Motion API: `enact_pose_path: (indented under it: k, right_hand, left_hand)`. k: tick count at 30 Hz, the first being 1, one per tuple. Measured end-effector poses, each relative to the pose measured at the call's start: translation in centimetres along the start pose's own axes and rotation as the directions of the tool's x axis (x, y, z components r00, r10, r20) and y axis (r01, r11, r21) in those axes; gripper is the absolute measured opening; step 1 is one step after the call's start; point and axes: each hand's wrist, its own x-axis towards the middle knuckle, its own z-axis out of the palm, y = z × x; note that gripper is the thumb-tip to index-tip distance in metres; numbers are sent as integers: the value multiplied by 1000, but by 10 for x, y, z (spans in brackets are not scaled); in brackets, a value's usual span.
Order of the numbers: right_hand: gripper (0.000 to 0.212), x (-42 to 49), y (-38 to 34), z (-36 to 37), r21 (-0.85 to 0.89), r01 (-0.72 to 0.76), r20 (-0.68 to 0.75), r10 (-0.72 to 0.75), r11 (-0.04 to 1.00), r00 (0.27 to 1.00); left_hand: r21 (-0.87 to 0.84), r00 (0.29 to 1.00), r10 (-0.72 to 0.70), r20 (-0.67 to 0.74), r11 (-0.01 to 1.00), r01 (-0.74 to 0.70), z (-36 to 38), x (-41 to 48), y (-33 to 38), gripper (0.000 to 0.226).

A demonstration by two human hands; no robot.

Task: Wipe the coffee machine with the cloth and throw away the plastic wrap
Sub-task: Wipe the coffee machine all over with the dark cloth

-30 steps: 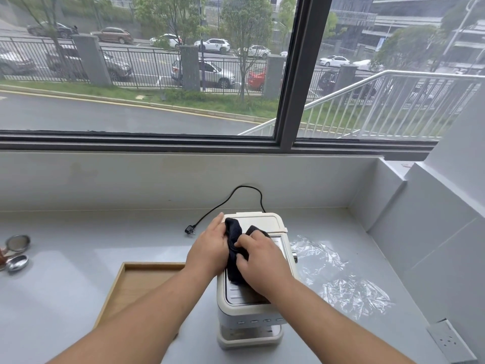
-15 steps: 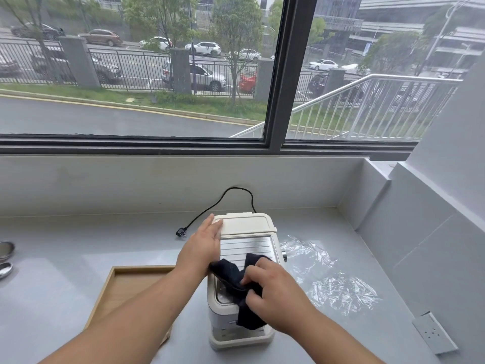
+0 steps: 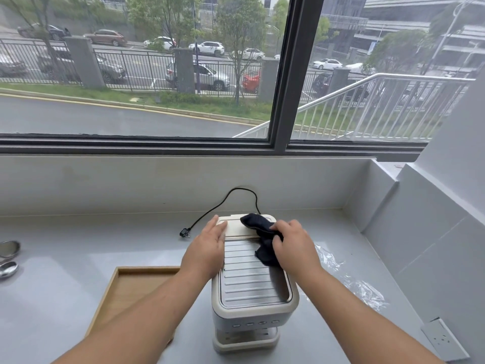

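Note:
A cream coffee machine (image 3: 252,290) with a ribbed metal top stands on the grey counter in front of me. My right hand (image 3: 294,248) grips a dark cloth (image 3: 259,232) and presses it on the machine's top near the back lid. My left hand (image 3: 207,248) lies flat against the machine's left upper edge, fingers together, steadying it. Crumpled clear plastic wrap (image 3: 359,287) lies on the counter to the right of the machine, untouched.
A wooden tray (image 3: 131,292) sits left of the machine, partly under my left arm. The black power cord and plug (image 3: 185,232) trail behind. Metal spoons (image 3: 8,261) lie at the far left. A socket plate (image 3: 443,340) is at the right front. Walls enclose the back and right.
My right hand has swept the cloth from the front of the machine's top back toward the rear lid. My left hand stays on the left edge.

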Motion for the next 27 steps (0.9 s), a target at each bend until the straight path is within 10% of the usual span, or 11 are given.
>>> enact_pose_path:
  k: [11,17,24,27]
  right_hand:
    - [31,55,-62,37,-40,55,43,-53,998,998]
    - [7,45,-112,65,126,102,150,-121,987,981]
    - [30,49,-83,31,566,-174,335,-32,806,942]
    - [25,33,-51,26,203,70,112,-94,977,989]
  left_hand:
    - [-99,993,-16,-115,995,4,4,-7,-1,56]
    - [-92,979,93,-179,990,-111,-3,-12,1,57]
    - [-145,992,-91,-92,986,77,-22,8,1,45]
    - [-140,992,-117,-35,984,112,-30,22,-1,37]
